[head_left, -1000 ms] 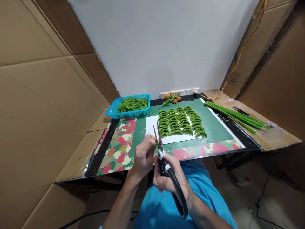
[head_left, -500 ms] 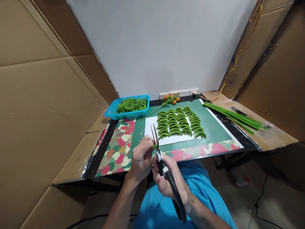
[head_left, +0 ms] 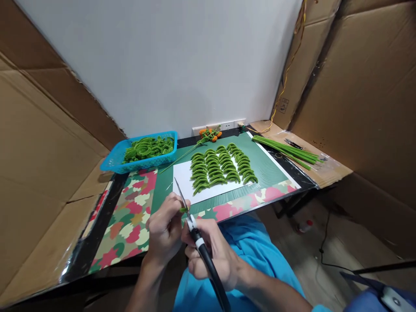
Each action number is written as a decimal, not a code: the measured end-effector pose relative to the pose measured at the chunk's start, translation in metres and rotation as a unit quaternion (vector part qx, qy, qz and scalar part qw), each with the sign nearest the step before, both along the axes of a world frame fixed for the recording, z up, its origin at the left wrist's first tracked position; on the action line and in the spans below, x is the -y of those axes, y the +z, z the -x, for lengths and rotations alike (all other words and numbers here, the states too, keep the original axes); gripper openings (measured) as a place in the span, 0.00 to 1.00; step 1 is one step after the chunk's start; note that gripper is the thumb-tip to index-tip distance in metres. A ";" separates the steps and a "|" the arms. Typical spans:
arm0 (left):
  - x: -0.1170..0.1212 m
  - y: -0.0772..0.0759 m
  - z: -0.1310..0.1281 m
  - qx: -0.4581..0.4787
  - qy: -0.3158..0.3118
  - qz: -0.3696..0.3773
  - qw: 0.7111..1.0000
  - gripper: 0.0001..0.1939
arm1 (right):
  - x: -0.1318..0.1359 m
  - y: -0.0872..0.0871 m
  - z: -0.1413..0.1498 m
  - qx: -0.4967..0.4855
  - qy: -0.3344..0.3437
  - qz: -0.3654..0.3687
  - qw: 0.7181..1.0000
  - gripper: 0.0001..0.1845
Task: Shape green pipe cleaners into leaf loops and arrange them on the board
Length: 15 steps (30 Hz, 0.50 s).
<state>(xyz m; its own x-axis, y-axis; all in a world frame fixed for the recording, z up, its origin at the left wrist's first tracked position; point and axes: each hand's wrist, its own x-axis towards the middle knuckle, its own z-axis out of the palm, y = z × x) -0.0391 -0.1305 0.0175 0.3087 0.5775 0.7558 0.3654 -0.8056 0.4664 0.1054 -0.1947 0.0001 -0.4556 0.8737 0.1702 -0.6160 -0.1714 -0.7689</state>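
My left hand is closed, pinching a short green fuzzy pipe cleaner piece between thumb and fingertips. In my right hand are long-nose pliers with black handles and white accents. Their slim jaws point up and away, nearly together, and the green piece lies at them near the pivot. Beyond the hands, curved green pipe cleaner pieces lie in columns on a white sheet.
A blue basket holds more green pieces at the back left. An orange-and-green fuzzy flower stem lies near the wall sockets. Straight green stems and small black snips rest at the right. Cardboard panels stand at both sides.
The plier jaws were spread apart and have come together at the green piece. The camera view has swung to the right, shifting the table and hands leftward.
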 end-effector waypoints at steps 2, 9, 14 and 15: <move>0.001 0.001 -0.001 -0.004 0.000 0.007 1.000 0.14 | 0.000 -0.002 0.001 -0.011 0.015 0.012 1.000 0.19; 0.007 0.000 0.000 0.011 0.021 0.011 1.000 0.13 | 0.003 -0.002 0.006 -0.017 0.022 0.009 1.000 0.18; 0.014 -0.005 0.001 0.047 0.016 0.037 0.998 0.14 | 0.003 0.001 0.007 -0.005 0.044 -0.003 0.999 0.18; 0.015 -0.005 0.001 0.051 0.012 0.043 0.998 0.13 | 0.003 0.001 0.007 -0.010 0.046 -0.004 0.999 0.18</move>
<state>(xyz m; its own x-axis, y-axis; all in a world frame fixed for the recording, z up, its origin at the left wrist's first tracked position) -0.0403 -0.1454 0.0120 0.2189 0.6484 0.7292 0.3310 -0.7523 0.5696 0.0982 -0.1978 0.0010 -0.5304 0.8270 0.1865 -0.6131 -0.2223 -0.7581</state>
